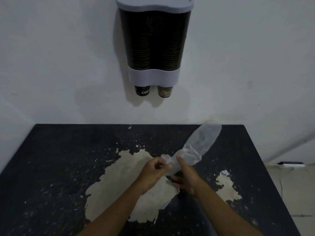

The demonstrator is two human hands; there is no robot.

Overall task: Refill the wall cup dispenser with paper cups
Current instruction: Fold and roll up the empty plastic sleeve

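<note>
The wall cup dispenser (154,40) hangs on the white wall, its dark window showing two stacks of paper cups under a grey lid. A black cup (142,90) and a brown cup (165,91) stick out of its bottom. Over the table, both my hands hold a clear empty plastic sleeve (196,143) that stretches up and to the right. My left hand (154,169) pinches its crumpled near end. My right hand (185,176) grips the sleeve just beside it.
A black table (51,167) with large patches of peeled surface stands against the wall. To the right of the table, a small dark box (289,163) and a cable lie on the floor.
</note>
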